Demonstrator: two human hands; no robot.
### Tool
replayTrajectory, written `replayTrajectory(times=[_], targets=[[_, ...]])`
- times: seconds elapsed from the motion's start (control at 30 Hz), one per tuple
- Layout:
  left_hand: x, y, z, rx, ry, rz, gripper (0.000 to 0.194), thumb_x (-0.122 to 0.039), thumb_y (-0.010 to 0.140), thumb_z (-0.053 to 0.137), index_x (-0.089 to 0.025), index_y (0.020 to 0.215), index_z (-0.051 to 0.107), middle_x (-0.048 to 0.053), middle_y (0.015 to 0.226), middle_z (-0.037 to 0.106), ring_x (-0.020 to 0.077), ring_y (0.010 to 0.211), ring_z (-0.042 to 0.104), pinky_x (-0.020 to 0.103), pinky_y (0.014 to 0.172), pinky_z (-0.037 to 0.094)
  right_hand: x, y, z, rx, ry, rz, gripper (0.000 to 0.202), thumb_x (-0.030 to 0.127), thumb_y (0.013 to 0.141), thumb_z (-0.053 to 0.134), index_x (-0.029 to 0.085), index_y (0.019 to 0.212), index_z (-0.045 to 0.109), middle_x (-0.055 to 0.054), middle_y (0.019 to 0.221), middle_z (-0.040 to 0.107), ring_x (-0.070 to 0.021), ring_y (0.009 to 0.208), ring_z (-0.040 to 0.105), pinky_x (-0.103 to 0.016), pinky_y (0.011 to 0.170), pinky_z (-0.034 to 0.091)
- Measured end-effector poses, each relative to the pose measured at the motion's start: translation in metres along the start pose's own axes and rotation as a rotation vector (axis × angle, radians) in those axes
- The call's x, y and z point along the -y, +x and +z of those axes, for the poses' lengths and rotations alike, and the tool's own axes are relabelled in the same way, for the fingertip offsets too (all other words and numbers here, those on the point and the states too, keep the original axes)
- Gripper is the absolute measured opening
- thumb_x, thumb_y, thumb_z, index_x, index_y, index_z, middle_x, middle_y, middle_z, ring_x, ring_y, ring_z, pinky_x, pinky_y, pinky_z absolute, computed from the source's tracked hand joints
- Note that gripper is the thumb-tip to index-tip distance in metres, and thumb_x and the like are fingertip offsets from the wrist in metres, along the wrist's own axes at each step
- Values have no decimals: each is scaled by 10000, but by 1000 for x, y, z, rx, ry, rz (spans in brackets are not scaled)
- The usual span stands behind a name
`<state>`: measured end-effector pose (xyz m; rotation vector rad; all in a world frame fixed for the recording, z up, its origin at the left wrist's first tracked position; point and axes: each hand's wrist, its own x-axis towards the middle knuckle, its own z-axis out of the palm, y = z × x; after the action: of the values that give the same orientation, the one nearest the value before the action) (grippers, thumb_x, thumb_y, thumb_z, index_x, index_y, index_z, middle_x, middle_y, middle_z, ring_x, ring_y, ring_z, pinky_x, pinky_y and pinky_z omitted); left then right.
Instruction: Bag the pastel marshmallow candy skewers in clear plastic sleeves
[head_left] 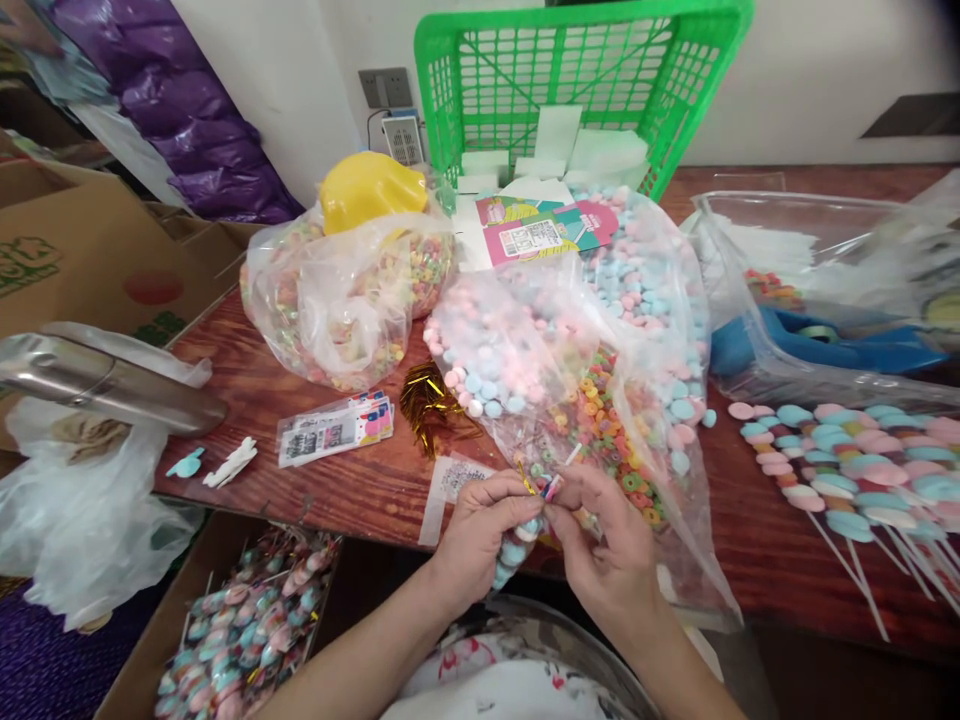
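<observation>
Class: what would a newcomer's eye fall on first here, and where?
Probably the bright green crate at the back of the table, then the yellow object atop a clear bag to its left. In front, the left hand and right hand hold a stick of pastel pieces.

Left hand (474,532) and right hand (616,525) nearly meet, fingers (517,510) pinched

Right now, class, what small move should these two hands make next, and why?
Probably twist the gold tie snugly at the top of the candy: its end sticks up where the left hand and right hand pinch close together. Whether it is already wound there is hidden.
</observation>
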<state>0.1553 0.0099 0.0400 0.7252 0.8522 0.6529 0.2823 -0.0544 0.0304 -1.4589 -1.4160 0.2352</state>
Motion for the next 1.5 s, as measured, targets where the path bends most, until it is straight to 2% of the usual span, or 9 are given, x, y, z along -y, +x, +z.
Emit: replayTrajectory(times=[0.27, 0.47, 0.57, 0.73, 0.87, 1.07, 1.2, 1.4, 1.5], targets=[[2, -1, -6, 72, 186, 116, 217, -324, 714, 727, -136, 634, 656, -18, 635, 484, 58, 523, 419, 187, 495, 318, -3, -11, -3, 132, 221, 234, 175, 248, 882, 578, 188, 718, 579, 14, 660, 555, -127, 615, 513, -242, 581, 411], [-15, -5, -4, 246, 489, 250, 232, -305, 790, 657, -140, 628, 673, 20, 663, 524, 121, 666, 478, 229, 622, 367, -13, -3, -16, 526, 666, 556, 252, 417, 863, 593, 173, 804, 564, 14, 683, 545, -121, 620, 503, -239, 584, 432], [-21, -5, -4, 338, 539, 177, 275, -344, 764, 672, -132, 590, 658, 8, 625, 498, 105, 599, 445, 226, 568, 334, -13, 9, -29, 657, 509, 331, 227, 356, 910, 523, 185, 761, 515, 19, 667, 507, -119, 613, 463, -235, 561, 393], [-26, -5, -8, 472, 464, -202, 300, -417, 607, 771, -144, 568, 653, -9, 550, 509, 83, 488, 409, 213, 470, 292, 2, 18, -48, 584, -32, -458, 225, 106, 905, 350, 179, 843, 554, -57, 739, 586, -189, 731, 509, -374, 713, 448], [-30, -8, -7, 569, 448, -413, 319, -428, 513, 819, -156, 560, 660, -6, 558, 551, 83, 486, 449, 212, 470, 339, 10, 11, -57, 523, -177, -781, 268, 60, 871, 369, 167, 880, 615, -80, 772, 657, -205, 735, 547, -470, 845, 459], [-37, -6, -5, 673, 486, -593, 374, -466, 447, 853, -162, 562, 667, -17, 529, 551, 78, 454, 464, 195, 427, 350, 14, 7, -60, 508, -132, -825, 289, 110, 894, 403, 119, 1068, 632, -79, 747, 669, -216, 735, 570, -445, 833, 485], [-38, 1, -6, 794, 557, -609, 346, -464, 488, 857, -178, 596, 694, 0, 557, 592, 105, 500, 503, 206, 456, 400, 20, 12, -59, 645, -126, -805, 293, 120, 916, 360, 172, 903, 648, -61, 738, 663, -196, 685, 558, -429, 780, 500], [-58, 18, 0, 947, 699, -487, 231, -388, 610, 797, -177, 644, 708, 7, 573, 619, 136, 517, 521, 245, 504, 425, 24, 19, -55, 636, -371, -861, 258, 98, 906, 387, 173, 835, 623, -94, 859, 673, -233, 831, 576, -479, 848, 425], [-77, 25, 11, 1040, 973, -251, 116, -300, 700, 709, -185, 699, 698, 0, 606, 621, 152, 555, 536, 251, 540, 430, 28, 19, -53, 668, -495, -846, 249, 80, 882, 380, 159, 846, 614, -100, 789, 638, -246, 760, 557, -506, 800, 411]])
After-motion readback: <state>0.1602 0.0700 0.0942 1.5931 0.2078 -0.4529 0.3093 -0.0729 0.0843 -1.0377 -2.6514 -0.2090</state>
